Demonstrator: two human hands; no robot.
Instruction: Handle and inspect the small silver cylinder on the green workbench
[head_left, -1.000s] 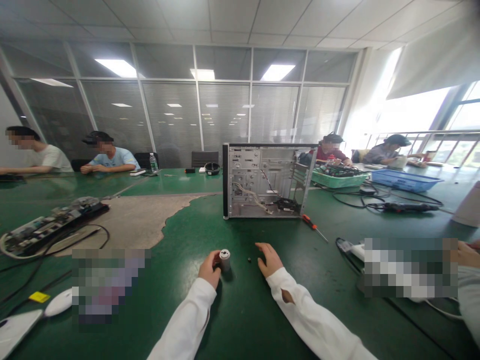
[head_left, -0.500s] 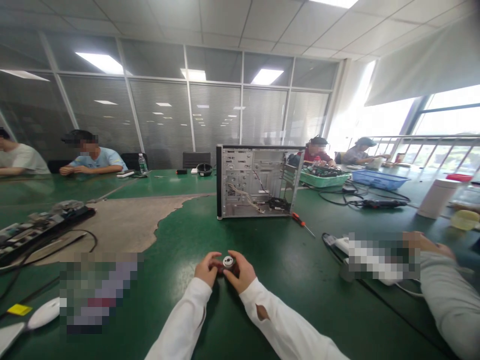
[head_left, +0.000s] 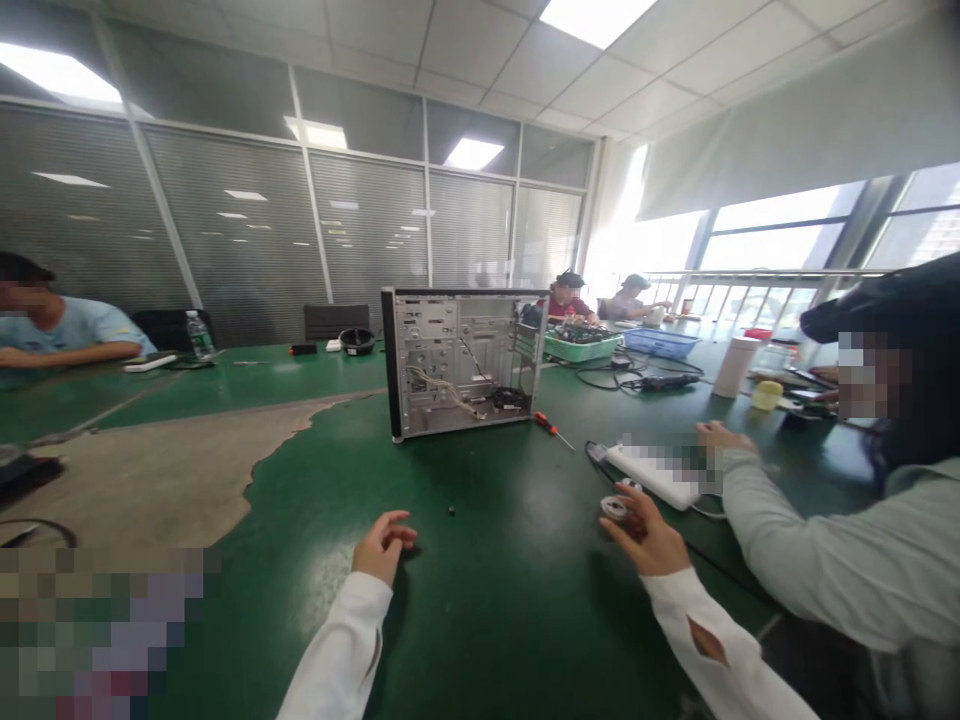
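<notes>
My right hand (head_left: 646, 532) is closed around a small round silvery part (head_left: 613, 508), held above the green table (head_left: 480, 600) at the right, near a white power strip (head_left: 652, 474). To the left, my left hand (head_left: 382, 546) hovers over the table with its fingers apart and nothing in them. A tiny dark piece (head_left: 451, 510) lies on the table between the hands. Beyond them stands an open computer case (head_left: 465, 365), its metal inside and loose cables showing. An orange-handled screwdriver (head_left: 546, 424) lies by the case's right corner.
A person in a grey sleeve (head_left: 780, 560) sits close on the right. Farther back are a green basket (head_left: 581, 346), a blue basket (head_left: 660, 343), black cables and a white bottle (head_left: 735, 367). A water bottle (head_left: 199, 336) stands at the far left.
My hands have moved apart. The right one has carried the round part to the right, while the left has let go and opened. The view has turned right, and the tiny dark piece now shows.
</notes>
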